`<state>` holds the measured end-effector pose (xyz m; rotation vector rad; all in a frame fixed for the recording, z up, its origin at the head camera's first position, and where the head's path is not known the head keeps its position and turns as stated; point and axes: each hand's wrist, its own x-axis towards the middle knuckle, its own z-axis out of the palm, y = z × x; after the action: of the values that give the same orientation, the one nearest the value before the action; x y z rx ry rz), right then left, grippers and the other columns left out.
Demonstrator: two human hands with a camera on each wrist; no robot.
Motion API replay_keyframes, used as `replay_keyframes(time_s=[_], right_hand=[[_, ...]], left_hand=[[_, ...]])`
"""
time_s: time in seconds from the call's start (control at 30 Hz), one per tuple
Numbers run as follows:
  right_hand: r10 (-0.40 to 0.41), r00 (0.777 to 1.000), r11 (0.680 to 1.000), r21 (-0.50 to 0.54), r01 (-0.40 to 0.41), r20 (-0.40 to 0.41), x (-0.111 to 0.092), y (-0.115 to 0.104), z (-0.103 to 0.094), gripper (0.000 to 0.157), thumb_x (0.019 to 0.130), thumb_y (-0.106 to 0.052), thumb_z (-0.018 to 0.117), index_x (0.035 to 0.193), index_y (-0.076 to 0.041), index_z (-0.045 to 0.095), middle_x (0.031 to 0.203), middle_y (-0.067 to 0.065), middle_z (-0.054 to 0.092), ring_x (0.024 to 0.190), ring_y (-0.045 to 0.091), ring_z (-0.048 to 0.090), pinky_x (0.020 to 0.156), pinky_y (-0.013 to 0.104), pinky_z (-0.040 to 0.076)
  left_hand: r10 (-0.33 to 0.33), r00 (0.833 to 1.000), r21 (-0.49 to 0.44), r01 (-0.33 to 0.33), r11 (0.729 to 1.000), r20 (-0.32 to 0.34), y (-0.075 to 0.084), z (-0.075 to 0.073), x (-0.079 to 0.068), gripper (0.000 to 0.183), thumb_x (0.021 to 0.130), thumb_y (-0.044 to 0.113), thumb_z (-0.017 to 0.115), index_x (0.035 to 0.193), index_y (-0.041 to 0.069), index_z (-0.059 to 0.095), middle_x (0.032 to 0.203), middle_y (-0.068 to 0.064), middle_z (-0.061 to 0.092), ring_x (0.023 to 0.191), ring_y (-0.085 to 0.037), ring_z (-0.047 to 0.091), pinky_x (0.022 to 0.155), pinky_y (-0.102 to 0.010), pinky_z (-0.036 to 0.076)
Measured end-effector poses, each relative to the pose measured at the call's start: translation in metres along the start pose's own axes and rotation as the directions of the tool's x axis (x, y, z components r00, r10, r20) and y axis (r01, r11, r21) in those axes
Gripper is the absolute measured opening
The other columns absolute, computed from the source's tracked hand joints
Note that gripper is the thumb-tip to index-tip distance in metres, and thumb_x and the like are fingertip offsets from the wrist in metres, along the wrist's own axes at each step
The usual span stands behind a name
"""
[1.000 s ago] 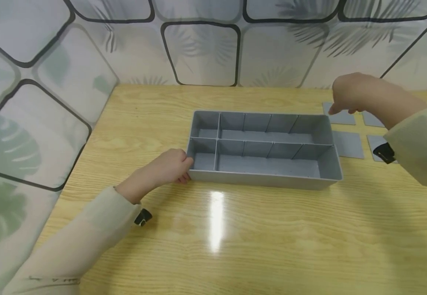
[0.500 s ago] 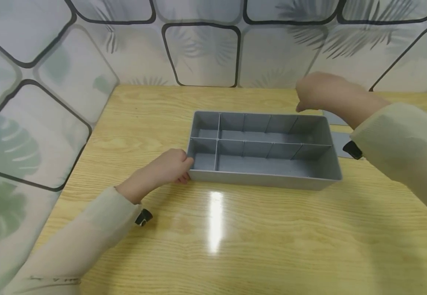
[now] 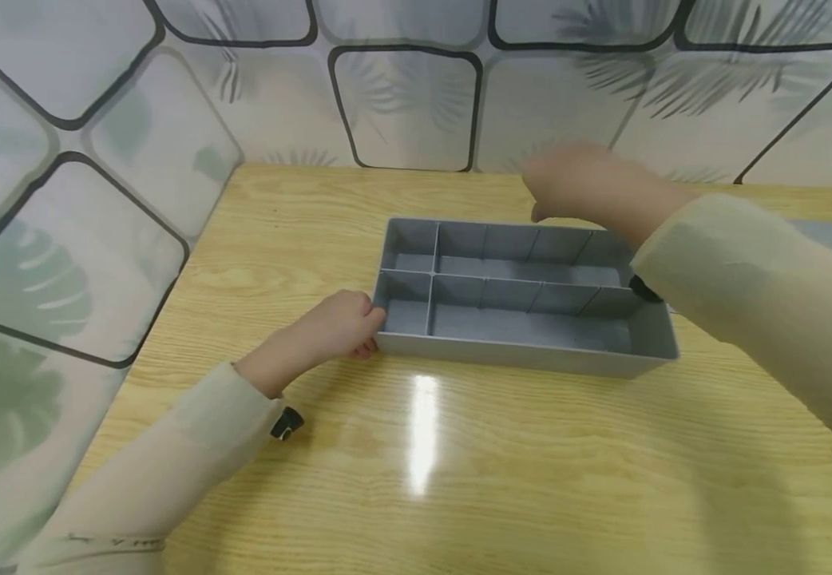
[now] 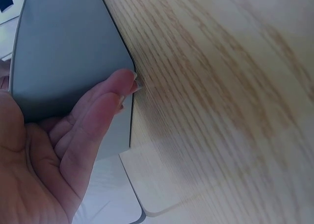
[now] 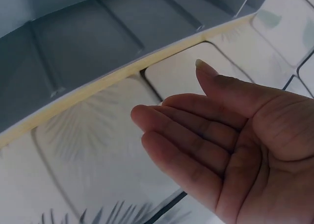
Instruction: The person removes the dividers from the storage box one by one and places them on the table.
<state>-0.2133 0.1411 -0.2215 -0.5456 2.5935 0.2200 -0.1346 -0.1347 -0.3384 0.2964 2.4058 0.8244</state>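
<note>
A long grey divided storage box (image 3: 524, 355) stands on the wooden table, with two small compartments at its left end and two long ones beside them. My left hand (image 3: 337, 323) grips its left end near the front corner. In the left wrist view, that hand's fingers (image 4: 81, 136) press the outer wall from outside. The thumb tip is mostly hidden. My right hand (image 3: 581, 184) is raised over the box's back rim, and its fingertips are hidden in the head view. In the right wrist view, the right palm (image 5: 274, 150) holds nothing, its fingers loosely bent.
A flat grey piece (image 3: 829, 238) lies on the table (image 3: 358, 479) at the right, partly behind the right sleeve (image 3: 739, 279). Patterned fabric (image 3: 402, 104) rises along the back and left table edges.
My right hand has moved left, from above the flat grey pieces to behind the box's back rim. The left hand has stayed on the box, which has not visibly moved on the table.
</note>
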Motion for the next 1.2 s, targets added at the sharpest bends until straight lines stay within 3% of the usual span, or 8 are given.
replay_keyframes(time_s=[0.1, 0.27, 0.4, 0.53, 0.83, 0.93, 1.0, 1.2], right_hand=[[-0.014, 1.000, 0.999, -0.042, 0.015, 0.012, 0.007, -0.012, -0.001, 0.022, 0.089, -0.016, 0.064, 0.099, 0.002, 0.058, 0.092, 0.015, 0.062, 0.079, 0.026, 0.056, 0.072, 0.041, 0.051], [-0.053, 0.999, 0.996, -0.077, 0.054, 0.013, 0.015, -0.029, 0.000, 0.008, 0.088, -0.010, 0.062, 0.085, -0.005, 0.057, 0.075, 0.004, 0.052, 0.070, 0.019, 0.046, 0.063, 0.031, 0.045], [-0.095, 0.995, 0.991, -0.095, 0.096, 0.018, 0.021, -0.037, 0.001, 0.017, 0.090, 0.001, 0.051, 0.076, -0.008, 0.048, 0.068, 0.001, 0.038, 0.064, 0.017, 0.036, 0.055, 0.027, 0.036], [-0.114, 0.993, 0.989, -0.088, 0.116, 0.033, 0.028, -0.043, 0.003, 0.018, 0.091, 0.004, 0.044, 0.079, -0.008, 0.049, 0.069, 0.002, 0.037, 0.066, 0.017, 0.035, 0.055, 0.028, 0.033], [-0.199, 0.979, 0.971, -0.129, 0.203, 0.039, 0.041, -0.055, 0.004, 0.009, 0.089, 0.001, 0.055, 0.094, -0.004, 0.061, 0.081, 0.004, 0.054, 0.075, 0.019, 0.046, 0.068, 0.033, 0.046], [-0.221, 0.975, 0.966, -0.132, 0.224, 0.033, 0.044, -0.059, 0.003, 0.019, 0.089, 0.003, 0.051, 0.104, -0.002, 0.062, 0.096, 0.011, 0.061, 0.086, 0.023, 0.055, 0.076, 0.037, 0.050], [-0.246, 0.969, 0.960, -0.131, 0.247, 0.025, 0.045, -0.062, 0.002, 0.029, 0.089, 0.002, 0.052, 0.117, -0.002, 0.061, 0.117, 0.015, 0.062, 0.105, 0.030, 0.058, 0.090, 0.042, 0.050], [-0.333, 0.943, 0.925, -0.198, 0.324, -0.017, 0.047, -0.069, 0.003, 0.032, 0.088, -0.002, 0.058, 0.120, -0.003, 0.061, 0.123, 0.015, 0.061, 0.114, 0.032, 0.057, 0.096, 0.042, 0.047]], left_hand=[[-0.002, 1.000, -0.002, 0.002, 1.000, -0.002, 0.000, 0.000, 0.000, 0.029, 0.091, 0.017, 0.035, 0.084, -0.001, 0.056, 0.078, -0.012, 0.068, 0.065, -0.020, 0.066, 0.062, -0.030, 0.057], [0.009, 1.000, 0.006, -0.009, 1.000, -0.002, 0.001, 0.000, 0.000, 0.031, 0.092, 0.018, 0.035, 0.090, -0.004, 0.058, 0.077, -0.012, 0.068, 0.063, -0.019, 0.066, 0.060, -0.030, 0.057], [0.019, 1.000, 0.015, -0.019, 1.000, 0.000, 0.002, 0.000, 0.001, 0.033, 0.092, 0.017, 0.035, 0.093, -0.006, 0.059, 0.076, -0.012, 0.068, 0.062, -0.019, 0.066, 0.059, -0.030, 0.057], [0.023, 1.000, 0.017, -0.023, 1.000, 0.004, 0.001, 0.000, 0.002, 0.034, 0.092, 0.017, 0.035, 0.092, -0.005, 0.059, 0.076, -0.012, 0.068, 0.062, -0.019, 0.067, 0.059, -0.030, 0.057], [0.023, 1.000, 0.022, -0.023, 0.999, 0.009, -0.001, 0.000, 0.002, 0.033, 0.092, 0.017, 0.035, 0.091, -0.005, 0.060, 0.075, -0.011, 0.068, 0.059, -0.019, 0.066, 0.056, -0.029, 0.056], [0.024, 0.999, 0.030, -0.025, 0.999, 0.023, -0.001, 0.000, 0.003, 0.033, 0.093, 0.017, 0.034, 0.091, -0.005, 0.059, 0.075, -0.012, 0.067, 0.059, -0.019, 0.066, 0.056, -0.029, 0.057], [0.031, 0.999, 0.040, -0.032, 0.999, 0.036, 0.000, -0.001, 0.004, 0.033, 0.093, 0.017, 0.034, 0.091, -0.005, 0.059, 0.074, -0.012, 0.067, 0.059, -0.019, 0.066, 0.056, -0.030, 0.057], [0.025, 0.997, 0.045, -0.028, 0.999, 0.068, 0.002, -0.004, 0.005, 0.034, 0.093, 0.017, 0.033, 0.090, -0.005, 0.059, 0.073, -0.013, 0.067, 0.061, -0.020, 0.067, 0.058, -0.032, 0.057]])
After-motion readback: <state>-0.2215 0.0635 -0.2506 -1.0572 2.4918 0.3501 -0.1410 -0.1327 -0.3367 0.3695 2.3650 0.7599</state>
